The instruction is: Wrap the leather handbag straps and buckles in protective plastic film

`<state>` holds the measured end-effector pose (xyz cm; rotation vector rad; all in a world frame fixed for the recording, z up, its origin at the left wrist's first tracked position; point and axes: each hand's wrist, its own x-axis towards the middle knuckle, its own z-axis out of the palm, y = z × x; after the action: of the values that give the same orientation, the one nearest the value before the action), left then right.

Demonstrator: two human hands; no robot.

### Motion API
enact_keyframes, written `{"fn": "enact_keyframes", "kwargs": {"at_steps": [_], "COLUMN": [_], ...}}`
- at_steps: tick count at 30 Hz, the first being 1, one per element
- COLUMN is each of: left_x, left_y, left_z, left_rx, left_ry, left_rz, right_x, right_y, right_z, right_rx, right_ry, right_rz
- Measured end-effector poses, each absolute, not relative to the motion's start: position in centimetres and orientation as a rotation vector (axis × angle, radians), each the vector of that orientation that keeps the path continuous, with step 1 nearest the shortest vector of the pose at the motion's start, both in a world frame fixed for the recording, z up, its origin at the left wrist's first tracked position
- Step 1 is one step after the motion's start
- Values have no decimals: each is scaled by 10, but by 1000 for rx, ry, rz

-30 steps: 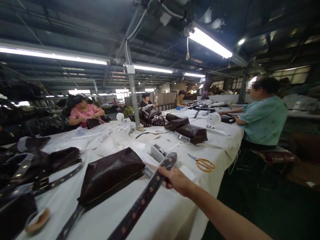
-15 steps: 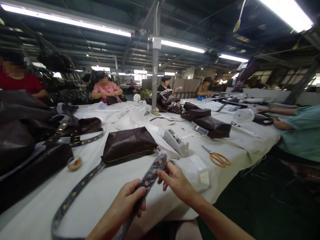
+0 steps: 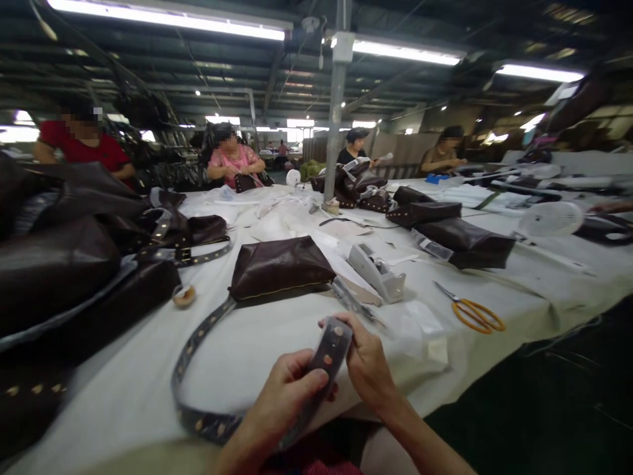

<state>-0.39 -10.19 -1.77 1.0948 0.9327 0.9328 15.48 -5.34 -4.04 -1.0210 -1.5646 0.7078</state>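
— Studded strap [image 3: 332,348]: where is it?

— Its free end is held up over the near edge of the white-covered table [image 3: 277,343]. The left hand [image 3: 289,396] grips it from below, thumb pressed on its face; the right hand [image 3: 366,366] pinches the tip with fingers closed on it. From there the strap loops down onto the cloth and runs back to the dark brown leather pouch [image 3: 281,267].

— What could go wrong?

— As I judge it, a tug on the end could drag the pouch toward the tape dispenser [image 3: 378,272] just beside it, or pull the loop off the table edge. The studs might also snag the cloth.

— Anything sharp close by?

— Orange-handled scissors [image 3: 477,315] lie to the right, apart from both hands. A small tool [image 3: 352,300] lies just beyond the right hand; I cannot tell what it is.
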Motion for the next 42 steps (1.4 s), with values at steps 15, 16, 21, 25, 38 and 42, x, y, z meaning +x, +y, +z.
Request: {"fn": "enact_keyframes", "kwargs": {"at_steps": [15,16,21,25,38,42], "left_x": [-3,-3,-9,-16,-8,5], "left_y": [-114,-112,-100,-92,-95,-97], "left_z": [-47,-47,-43,-38,-33,-28], "left_rx": [1203,1183,881,634,798,1023], "left_ry": [1121,1092,1001,943,924,997], "left_rz": [1166,1162,1133,1083,993,1097], "right_x": [130,129,125,140,171,153], "right_y": [-74,-73,-74,-79,-60,-63], "right_z": [-60,-59,-55,-60,-62,-74], "right_rx": [-946,-952,-963,-1061,-776,-961], "right_ry": [-757,-767,-892,-1242,-2186,-1878], "right_rz": [1585,1579,1494,865,-347,-202]}}
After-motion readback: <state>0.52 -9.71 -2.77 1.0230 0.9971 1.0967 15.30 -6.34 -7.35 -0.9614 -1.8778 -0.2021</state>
